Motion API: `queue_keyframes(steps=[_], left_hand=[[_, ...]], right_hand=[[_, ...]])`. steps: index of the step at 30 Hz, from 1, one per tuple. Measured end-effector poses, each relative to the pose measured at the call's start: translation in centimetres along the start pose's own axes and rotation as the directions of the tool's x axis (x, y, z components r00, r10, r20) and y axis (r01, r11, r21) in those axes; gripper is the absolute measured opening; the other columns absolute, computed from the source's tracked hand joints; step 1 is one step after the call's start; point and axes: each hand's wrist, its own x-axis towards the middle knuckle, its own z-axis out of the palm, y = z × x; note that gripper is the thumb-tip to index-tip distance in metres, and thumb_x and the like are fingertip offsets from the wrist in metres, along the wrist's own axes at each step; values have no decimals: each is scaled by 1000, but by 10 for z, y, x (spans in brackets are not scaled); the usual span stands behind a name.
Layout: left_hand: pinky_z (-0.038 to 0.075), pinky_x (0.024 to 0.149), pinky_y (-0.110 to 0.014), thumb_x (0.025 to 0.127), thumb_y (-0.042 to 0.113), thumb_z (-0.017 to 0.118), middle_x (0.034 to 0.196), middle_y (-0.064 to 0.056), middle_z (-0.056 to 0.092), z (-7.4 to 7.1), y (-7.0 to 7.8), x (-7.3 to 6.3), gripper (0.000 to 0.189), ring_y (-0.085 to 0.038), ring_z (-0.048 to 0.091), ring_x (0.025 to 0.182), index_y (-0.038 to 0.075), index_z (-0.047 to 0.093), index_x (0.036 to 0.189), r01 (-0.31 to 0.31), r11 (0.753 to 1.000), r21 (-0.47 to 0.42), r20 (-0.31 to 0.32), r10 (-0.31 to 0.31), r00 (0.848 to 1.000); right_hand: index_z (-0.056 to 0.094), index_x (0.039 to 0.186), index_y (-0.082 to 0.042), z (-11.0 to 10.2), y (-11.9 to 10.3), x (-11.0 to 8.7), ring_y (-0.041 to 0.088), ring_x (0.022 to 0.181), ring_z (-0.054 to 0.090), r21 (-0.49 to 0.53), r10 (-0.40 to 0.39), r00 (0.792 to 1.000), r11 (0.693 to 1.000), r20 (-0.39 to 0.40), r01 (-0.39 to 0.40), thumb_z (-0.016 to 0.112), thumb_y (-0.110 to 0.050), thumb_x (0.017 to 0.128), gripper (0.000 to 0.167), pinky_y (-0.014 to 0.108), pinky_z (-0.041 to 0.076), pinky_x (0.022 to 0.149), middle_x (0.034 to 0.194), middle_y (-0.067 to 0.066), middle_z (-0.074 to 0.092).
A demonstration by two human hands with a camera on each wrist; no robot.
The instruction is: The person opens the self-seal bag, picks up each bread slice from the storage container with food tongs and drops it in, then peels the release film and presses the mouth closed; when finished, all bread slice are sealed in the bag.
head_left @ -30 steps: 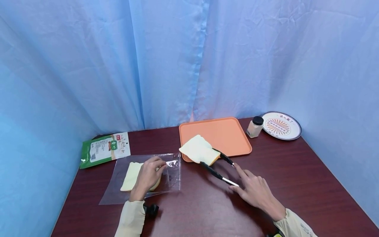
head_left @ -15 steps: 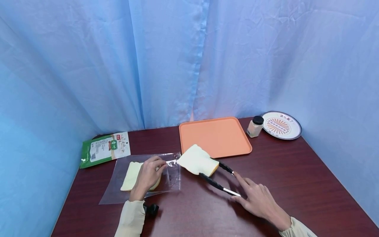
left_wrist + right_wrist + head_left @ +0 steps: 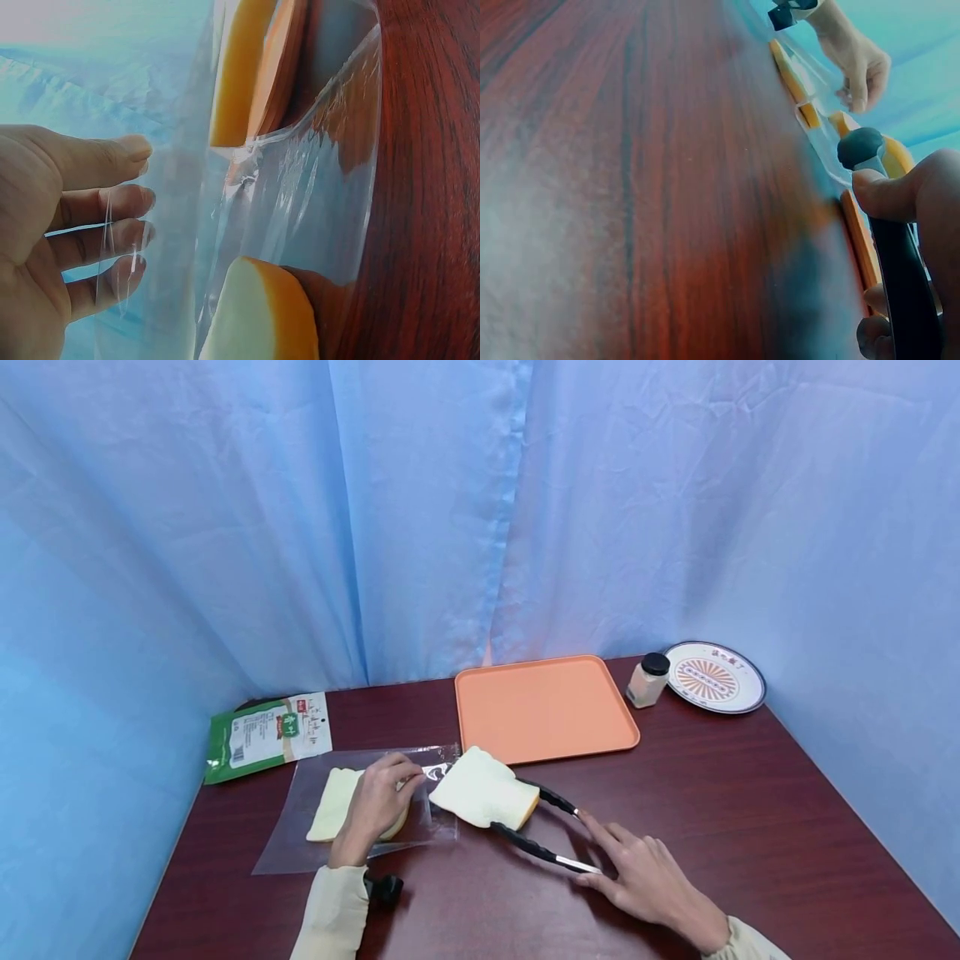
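Note:
A clear plastic bag (image 3: 279, 853) lies flat at the left with a slice of bread (image 3: 330, 806) inside. My left hand (image 3: 378, 806) pinches the bag's upper film near its mouth, lifting it; in the left wrist view the film passes between thumb and fingers. With my right hand (image 3: 648, 881) I hold black-and-steel tongs (image 3: 528, 845). Their tips clasp another bread slice (image 3: 480, 789) by its right part. That slice is tilted, its left corner at the bag's mouth. In the left wrist view, the clasped slice (image 3: 244, 71) appears beyond the bagged slice (image 3: 281, 319).
An orange tray (image 3: 547, 706) stands behind the clasped slice. To its right are a black-lidded jar (image 3: 647, 681) and a patterned plate (image 3: 716, 678). A green-and-white packet (image 3: 266, 737) lies behind the bag. Blue curtains (image 3: 420, 527) enclose the dark wooden table (image 3: 480, 910).
The tongs and their bread slice have moved left and toward me, from over the tray's front edge to the bag's mouth. My left hand has kept its place on the bag.

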Motion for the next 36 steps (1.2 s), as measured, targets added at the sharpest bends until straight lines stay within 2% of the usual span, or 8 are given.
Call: queue_keyframes(steps=[7, 12, 15, 20, 25, 36], left_hand=[[54, 63, -28, 81, 10, 82, 83, -1, 70, 0, -1, 0, 5, -13, 64, 72, 11, 80, 85, 14, 1000, -11, 8, -14, 1000], [54, 62, -28, 80, 9, 82, 83, -2, 70, 0, -1, 0, 5, -14, 65, 72, 10, 80, 85, -3, 1000, -13, -2, 3, 1000], [54, 62, -28, 81, 10, 82, 82, -1, 70, -1, 0, 0, 4, -13, 65, 72, 11, 80, 84, -1, 1000, -12, 0, 1, 1000], [56, 64, -30, 81, 9, 82, 83, -1, 70, -3, 1, 1, 5, -14, 66, 73, 12, 80, 85, 9, 1000, -10, 4, -9, 1000], [56, 64, -30, 79, 8, 83, 82, -2, 70, -3, 1, 1, 6, -15, 66, 73, 10, 80, 84, -15, 1000, -9, -18, 15, 1000], [54, 62, -28, 78, 8, 84, 81, -2, 70, -5, 0, 2, 7, -14, 65, 71, 10, 79, 82, -51, 999, 3, -36, 51, 998]], right_hand=[[55, 143, -14, 4, -1, 4, -2, 54, 45, 31, -35, 999, 999, 15, 34, 81, -55, 73, 85, 24, 45, 52, 94, -3, 69], [54, 144, -14, 9, -1, 9, -4, 56, 41, 63, -62, 998, 996, 33, 60, 81, -55, 74, 86, 23, 45, 52, 92, -4, 68], [55, 143, -13, 13, 0, 14, -5, 56, 38, 82, -91, 995, 993, 30, 89, 82, -56, 73, 87, 22, 44, 51, 90, -6, 67], [57, 141, -12, 18, 3, 24, -5, 55, 42, 96, -142, 990, 986, 21, 139, 82, -57, 72, 86, 22, 45, 51, 90, -6, 69], [57, 141, -12, 22, 6, 35, -6, 54, 40, 121, -171, 984, 979, 40, 165, 81, -56, 74, 84, 21, 44, 51, 90, -5, 69], [53, 144, -13, 32, 11, 63, -4, 54, 34, 139, -269, 959, 957, 84, 256, 77, -57, 79, 83, 21, 43, 52, 97, -2, 69]])
